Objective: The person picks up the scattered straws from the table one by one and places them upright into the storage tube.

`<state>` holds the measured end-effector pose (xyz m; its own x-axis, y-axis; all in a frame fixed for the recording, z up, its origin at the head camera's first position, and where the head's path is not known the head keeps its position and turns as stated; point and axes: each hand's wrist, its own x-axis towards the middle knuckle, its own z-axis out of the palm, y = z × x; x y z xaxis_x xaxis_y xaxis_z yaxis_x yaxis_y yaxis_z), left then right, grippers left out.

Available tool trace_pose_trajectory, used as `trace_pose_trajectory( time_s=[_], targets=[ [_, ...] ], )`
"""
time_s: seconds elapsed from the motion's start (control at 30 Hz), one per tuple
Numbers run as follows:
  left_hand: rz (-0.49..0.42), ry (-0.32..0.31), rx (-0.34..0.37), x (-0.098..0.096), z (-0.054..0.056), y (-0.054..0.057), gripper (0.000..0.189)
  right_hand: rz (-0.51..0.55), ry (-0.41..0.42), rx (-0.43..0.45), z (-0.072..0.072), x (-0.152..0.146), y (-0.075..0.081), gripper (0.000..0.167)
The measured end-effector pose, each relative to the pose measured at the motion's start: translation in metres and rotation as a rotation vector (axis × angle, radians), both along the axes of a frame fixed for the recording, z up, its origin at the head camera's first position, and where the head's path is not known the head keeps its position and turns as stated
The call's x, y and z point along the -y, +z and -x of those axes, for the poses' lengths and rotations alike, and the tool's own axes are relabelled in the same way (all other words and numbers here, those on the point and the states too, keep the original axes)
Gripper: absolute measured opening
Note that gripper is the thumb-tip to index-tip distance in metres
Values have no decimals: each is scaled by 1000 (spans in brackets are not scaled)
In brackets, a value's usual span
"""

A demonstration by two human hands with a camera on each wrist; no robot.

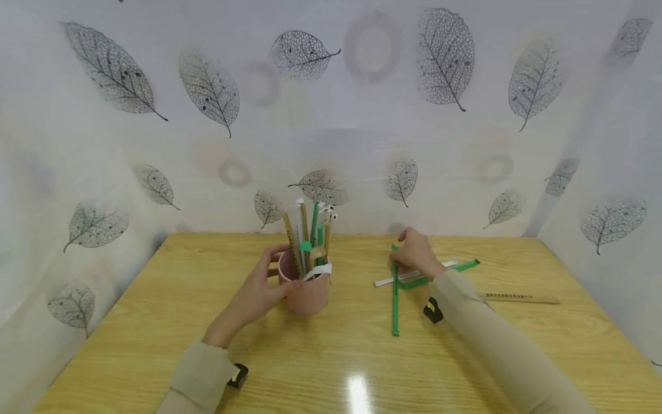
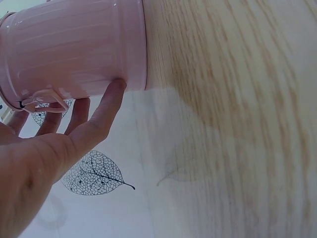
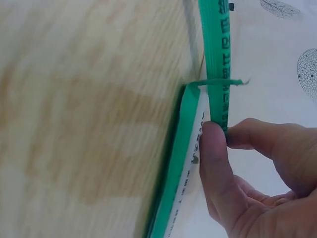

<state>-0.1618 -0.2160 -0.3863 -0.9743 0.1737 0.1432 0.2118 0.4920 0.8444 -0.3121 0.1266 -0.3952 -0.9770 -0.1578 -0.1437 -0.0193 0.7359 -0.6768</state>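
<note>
A pink bucket [image 1: 308, 296] with a small side handle stands on the table, filled with slim brown, green and white sticks [image 1: 304, 221]. My left hand [image 1: 264, 287] grips it from the left, thumb at the near rim and fingers along its side; in the left wrist view one fingertip [image 2: 117, 85] touches near the base. Farther right, my right hand [image 1: 415, 253] pinches a slim green printed strip [image 3: 216, 49] between thumb and finger near one end. Under that hand, another green strip [image 1: 468, 265] crosses a white printed strip [image 1: 384, 282].
A flat brown printed strip [image 1: 522, 298] lies on the wooden table [image 1: 331, 356], right of the other strips and partly behind the right sleeve. The leaf-patterned wall [image 1: 351, 132] rises directly behind the table's far edge.
</note>
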Motion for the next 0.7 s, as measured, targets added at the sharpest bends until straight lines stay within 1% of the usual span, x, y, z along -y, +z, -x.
trace_pose_trajectory(
  time_s=[0.03,0.13,0.23,0.4,0.53,0.7],
  targets=[
    [0,-1,0,0,0,0,71,13,-4,4,0,-1,0,52],
    [-2,0,4,-1,0,1,71,61,0,-24,-4,-4,3,52],
    [0,2,6,-1,0,1,71,138,-6,-81,-8,-8,9,50],
    [0,2,7,0,0,1,71,297,-34,-172,-14,-13,22,43],
    [-2,2,10,0,0,0,71,382,-43,-289,-18,-14,35,37],
    [2,-1,3,0,0,-1,71,483,-4,-456,-28,-9,59,35]
  ],
)
